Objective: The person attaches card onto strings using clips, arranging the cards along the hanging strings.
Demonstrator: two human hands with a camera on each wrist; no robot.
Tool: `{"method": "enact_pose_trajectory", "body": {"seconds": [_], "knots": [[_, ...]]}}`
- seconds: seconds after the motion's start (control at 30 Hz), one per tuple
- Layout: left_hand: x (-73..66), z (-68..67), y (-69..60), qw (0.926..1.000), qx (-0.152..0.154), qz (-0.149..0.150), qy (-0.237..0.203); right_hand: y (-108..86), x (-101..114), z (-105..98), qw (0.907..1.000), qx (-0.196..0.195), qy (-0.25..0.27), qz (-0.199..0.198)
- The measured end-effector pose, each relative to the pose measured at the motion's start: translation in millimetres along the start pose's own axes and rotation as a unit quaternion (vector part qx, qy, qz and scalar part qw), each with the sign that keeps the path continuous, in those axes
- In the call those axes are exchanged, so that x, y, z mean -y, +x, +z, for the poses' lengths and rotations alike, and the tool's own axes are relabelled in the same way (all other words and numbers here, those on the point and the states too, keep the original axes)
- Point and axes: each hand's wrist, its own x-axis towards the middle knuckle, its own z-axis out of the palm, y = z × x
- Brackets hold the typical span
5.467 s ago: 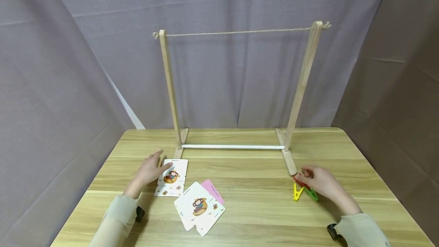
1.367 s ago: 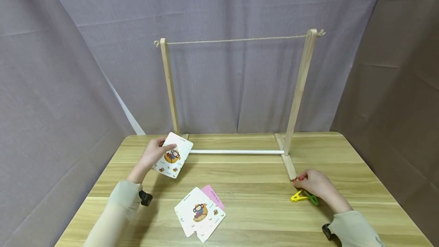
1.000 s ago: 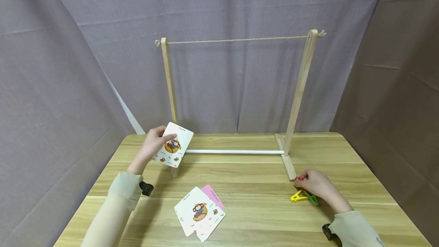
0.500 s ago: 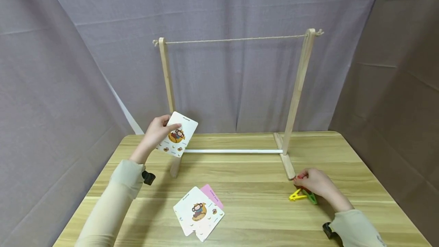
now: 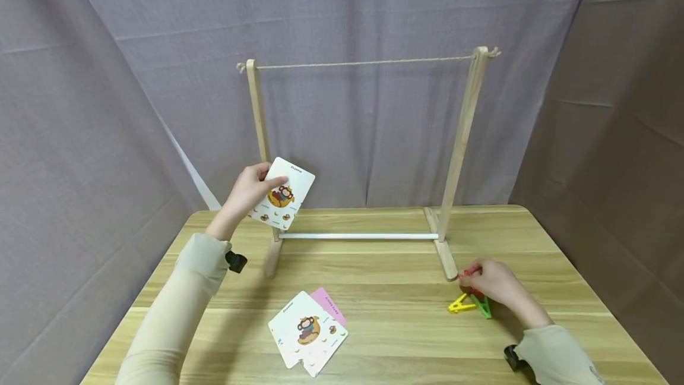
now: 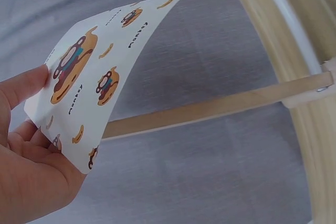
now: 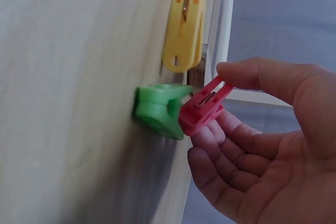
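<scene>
Left hand [image 5: 249, 191] pinches raised monkey card [image 5: 283, 196] | right hand [image 5: 498, 282] pinches red clip [image 7: 197, 116] | green clip [image 7: 156, 106], yellow clip [image 7: 181, 40] on desk [image 5: 385, 296]

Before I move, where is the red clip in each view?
Right wrist: the red clip is just right of centre, held by the right hand.
Head: lower right, partly hidden by that hand, near the right foot of the wooden rack.
Left wrist: not in it.
Landmark shared by head and right wrist: the green clip, below the red clip and left of it, respectively.
</scene>
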Motion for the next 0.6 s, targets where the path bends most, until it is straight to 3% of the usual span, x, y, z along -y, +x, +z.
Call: {"method": "enact_pose_trajectory", "body": {"seconds": [0.6], "knots": [[-23.5, 1.4, 19.2, 0.9994, -0.001, 0.027, -0.021, 13.5, -0.3, -19.9, 0.9991, -0.022, -0.012, -0.035]]}}
